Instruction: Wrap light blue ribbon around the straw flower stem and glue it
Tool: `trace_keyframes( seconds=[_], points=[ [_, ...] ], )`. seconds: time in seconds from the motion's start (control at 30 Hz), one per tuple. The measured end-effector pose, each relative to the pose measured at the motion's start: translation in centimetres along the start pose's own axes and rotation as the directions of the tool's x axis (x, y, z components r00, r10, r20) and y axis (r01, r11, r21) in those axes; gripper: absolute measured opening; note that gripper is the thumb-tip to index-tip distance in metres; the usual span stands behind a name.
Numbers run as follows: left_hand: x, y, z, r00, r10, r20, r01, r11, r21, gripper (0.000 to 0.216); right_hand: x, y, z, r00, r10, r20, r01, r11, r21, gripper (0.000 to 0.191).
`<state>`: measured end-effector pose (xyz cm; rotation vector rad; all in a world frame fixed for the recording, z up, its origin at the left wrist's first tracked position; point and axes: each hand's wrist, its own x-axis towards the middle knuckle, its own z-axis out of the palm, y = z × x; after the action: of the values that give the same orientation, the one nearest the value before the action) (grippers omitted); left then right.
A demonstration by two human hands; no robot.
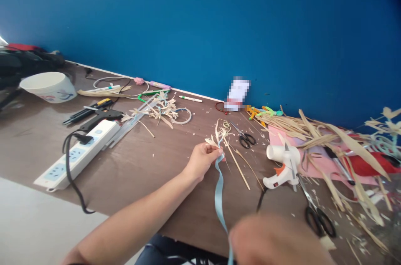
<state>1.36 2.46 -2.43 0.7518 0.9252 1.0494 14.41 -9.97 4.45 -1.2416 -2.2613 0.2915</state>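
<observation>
My left hand [203,160] is closed in a pinch on a small bundle of pale corn-husk strips [216,142], where a light blue ribbon [219,192] meets it. From those fingertips the ribbon hangs slack towards the table's front edge. My right hand [275,240] is smeared by motion at the bottom, and the ribbon's lower end runs along its left side. Its fingers cannot be made out, so whether it grips the ribbon is unclear. Just beyond the left hand lie black-handled scissors [246,137] and a thin straw stalk [238,167].
A white glue gun [283,162] and a second pair of scissors [316,215] lie right, before piled dried husks [300,127] on pink paper [313,165]. Leftward are a power strip [78,154], a black glue gun [100,119], a white tub [48,87] and husk flowers [161,108].
</observation>
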Motion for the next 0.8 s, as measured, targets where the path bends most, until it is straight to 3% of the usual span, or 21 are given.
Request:
trace_keyframes(
  seconds=[0.1, 0.17, 0.23, 0.4, 0.63, 0.8],
  points=[
    [-0.4, -0.3, 0.3, 0.995, 0.086, 0.056, -0.086, 0.996, -0.013, 0.023, 3.5, 2.7, 0.1, 0.971, 0.228, -0.071, -0.233, 0.97, -0.067, 0.011],
    [-0.5, -0.6, 0.3, 0.987, 0.127, 0.094, -0.127, 0.992, -0.01, 0.022, 4.8, 4.5, 1.7, 0.92, 0.387, -0.065, -0.391, 0.916, -0.084, 0.01],
    [-0.5, -1.0, 0.3, 0.982, 0.154, 0.112, -0.155, 0.988, -0.001, 0.021, 5.3, 5.7, 3.5, 0.885, 0.466, -0.02, -0.466, 0.883, -0.054, 0.007],
    [-0.2, -1.3, 0.2, 0.98, 0.169, 0.105, -0.173, 0.984, 0.032, 0.021, 5.2, 6.7, 5.2, 0.86, 0.506, 0.065, -0.51, 0.849, 0.139, 0.008],
    [0.0, -1.3, 0.1, 0.986, 0.141, 0.085, -0.152, 0.977, 0.147, 0.023, 5.5, 7.6, 5.9, 0.848, 0.528, 0.036, -0.499, 0.774, 0.39, 0.013],
    [0.2, -1.3, 0.0, 0.988, 0.14, 0.062, -0.15, 0.967, 0.207, 0.024, 5.4, 7.8, 6.1, 0.805, 0.583, 0.111, -0.535, 0.633, 0.559, 0.014]
  ],
)
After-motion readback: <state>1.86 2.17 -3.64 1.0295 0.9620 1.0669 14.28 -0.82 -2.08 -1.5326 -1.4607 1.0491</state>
